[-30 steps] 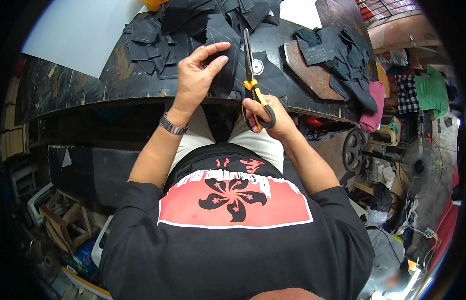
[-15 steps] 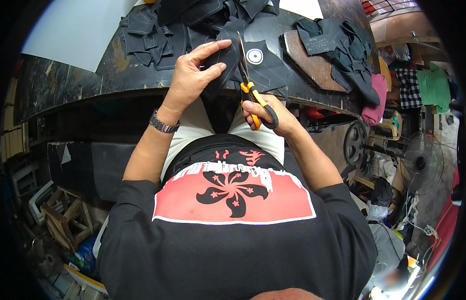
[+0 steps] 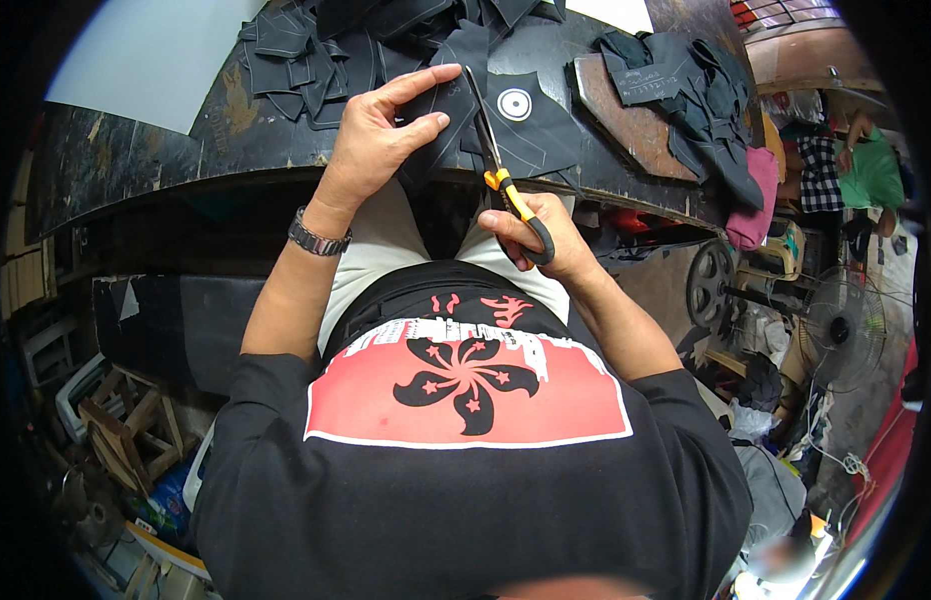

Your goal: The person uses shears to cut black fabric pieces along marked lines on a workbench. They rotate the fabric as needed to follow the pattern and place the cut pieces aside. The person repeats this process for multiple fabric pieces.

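Observation:
My left hand (image 3: 381,130) is at the front edge of the dark table, thumb and forefinger curved around the edge of a black fabric piece (image 3: 454,98) with pale marked lines. Its other fingers are mostly hidden. Gripped in my right hand (image 3: 551,235) is a pair of scissors (image 3: 508,185) with yellow and black handles. Their blades point away from me along the right side of that piece and look closed or nearly so. Just right of the blades, a white disc with a black ring (image 3: 515,105) lies on another black fabric piece (image 3: 541,145).
Cut black pieces (image 3: 291,65) are heaped at the far left. More dark cloth (image 3: 701,100) covers part of a brown board (image 3: 621,120) on the right. A white sheet (image 3: 146,60) lies far left. Beyond the table's right end are a fan (image 3: 839,328) and a person in green (image 3: 871,175).
The scissors' handles have drawn together and the blades have narrowed. My left hand has shifted slightly left, still at the fabric. A person's arm has appeared beside the green clothing at right.

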